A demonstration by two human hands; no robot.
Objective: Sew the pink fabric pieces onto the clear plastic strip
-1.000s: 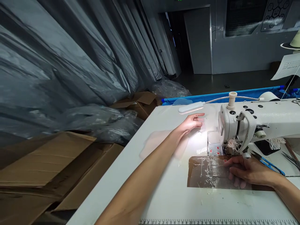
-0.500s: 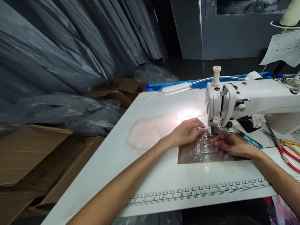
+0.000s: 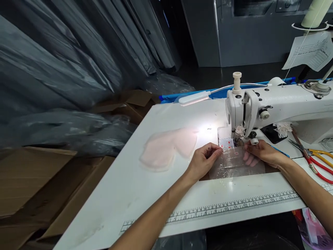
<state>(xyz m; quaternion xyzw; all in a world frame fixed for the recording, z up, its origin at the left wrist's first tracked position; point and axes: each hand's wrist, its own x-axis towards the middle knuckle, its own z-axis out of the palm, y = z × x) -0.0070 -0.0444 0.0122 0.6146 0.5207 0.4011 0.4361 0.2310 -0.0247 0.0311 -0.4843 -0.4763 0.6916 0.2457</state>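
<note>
Several cardboard boxes (image 3: pixel 33 178) stand off to my left, well apart from the hands, below the edge of the white table (image 3: pixel 117 198). Left of the left hand, pale pink fabric (image 3: pixel 161 149) lies flat, and beyond that hand a slim lamp (image 3: pixel 195 98) throws a bright patch. The left hand (image 3: pixel 205 159) has thumb and fingertips pinched on the near left part of a sheer cloth (image 3: pixel 232 159), which lies between the two hands, over a brown sheet (image 3: pixel 272 169). Just beyond the cloth stands the sewing machine (image 3: pixel 286 102). The right hand (image 3: pixel 262 154) grasps the cloth's right side, thumb above, fingers showing hazily through it. Farther right of that hand rest red-handled scissors (image 3: pixel 314 168), with a yellow-handled pair (image 3: pixel 321 157) beside them.
</note>
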